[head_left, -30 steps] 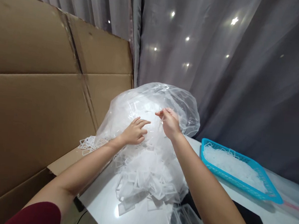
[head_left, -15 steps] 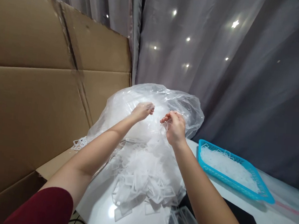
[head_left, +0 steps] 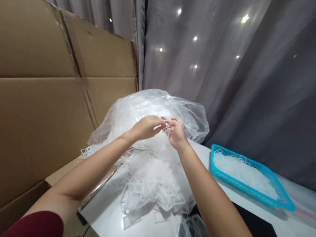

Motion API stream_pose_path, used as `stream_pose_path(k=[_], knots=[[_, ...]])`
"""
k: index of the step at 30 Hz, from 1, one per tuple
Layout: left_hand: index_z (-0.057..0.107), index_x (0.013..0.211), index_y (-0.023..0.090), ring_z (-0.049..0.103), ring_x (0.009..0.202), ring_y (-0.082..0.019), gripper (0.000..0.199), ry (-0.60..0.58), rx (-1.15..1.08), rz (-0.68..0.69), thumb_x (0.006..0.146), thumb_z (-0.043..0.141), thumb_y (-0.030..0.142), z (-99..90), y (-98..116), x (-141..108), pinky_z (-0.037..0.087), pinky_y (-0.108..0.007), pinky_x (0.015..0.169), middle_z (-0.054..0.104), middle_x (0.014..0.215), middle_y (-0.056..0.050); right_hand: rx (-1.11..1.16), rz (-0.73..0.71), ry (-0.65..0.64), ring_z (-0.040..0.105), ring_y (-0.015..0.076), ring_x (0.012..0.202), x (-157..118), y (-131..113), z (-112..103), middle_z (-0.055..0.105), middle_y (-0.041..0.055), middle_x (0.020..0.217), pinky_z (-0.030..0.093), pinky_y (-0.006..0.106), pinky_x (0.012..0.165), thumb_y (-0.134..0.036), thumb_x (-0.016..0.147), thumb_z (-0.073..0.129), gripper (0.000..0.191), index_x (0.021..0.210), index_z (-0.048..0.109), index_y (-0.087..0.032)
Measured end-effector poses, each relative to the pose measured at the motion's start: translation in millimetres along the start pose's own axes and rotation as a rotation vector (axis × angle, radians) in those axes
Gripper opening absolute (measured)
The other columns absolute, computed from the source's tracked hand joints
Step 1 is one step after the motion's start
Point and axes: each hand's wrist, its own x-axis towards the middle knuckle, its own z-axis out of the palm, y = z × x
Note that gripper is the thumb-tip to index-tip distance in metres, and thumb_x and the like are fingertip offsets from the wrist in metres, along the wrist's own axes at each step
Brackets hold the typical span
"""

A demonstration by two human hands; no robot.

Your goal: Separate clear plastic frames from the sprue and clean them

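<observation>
My left hand [head_left: 147, 127] and my right hand [head_left: 178, 134] meet at the fingertips above a loose heap of translucent white plastic frames [head_left: 151, 183]. A thin white plastic frame [head_left: 168, 125] shows between the fingers of both hands, mostly covered by them. My right fingers curl round it, and the left thumb and fingers pinch its near side. Just behind the hands bulges a large clear plastic bag [head_left: 131, 104] with a white mass inside. More rectangular frames spread from the bag's mouth over the white table [head_left: 103, 217].
At the right stands a blue basket [head_left: 251, 192] holding many white pieces. A black sheet [head_left: 261, 229] lies under my right forearm, with clear frames [head_left: 192, 230] on its left part. Tall cardboard [head_left: 30, 113] walls the left side; a grey curtain [head_left: 173, 71] hangs behind.
My hands have come together from apart; the left moved slightly down, the right moved left. The white frame now spans their fingertips. The whole view has shifted a little.
</observation>
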Motion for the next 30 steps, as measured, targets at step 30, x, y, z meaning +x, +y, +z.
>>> stream_pose_path(k=[30], knots=[[0.059,0.069,0.017,0.049,0.061,-0.013,0.029,0.020,0.120,-0.377,0.087,0.046,0.036,3.1,-8,-39,0.033,-0.023,0.058,0.055,0.065,-0.001,-1.220,-0.140,-0.314,0.061,0.0151,0.083,-68,43,-76,0.064,0.0032,0.095,0.051,0.035,0.076,-0.032,0.091,0.056,0.020,0.099,0.061,-0.014]])
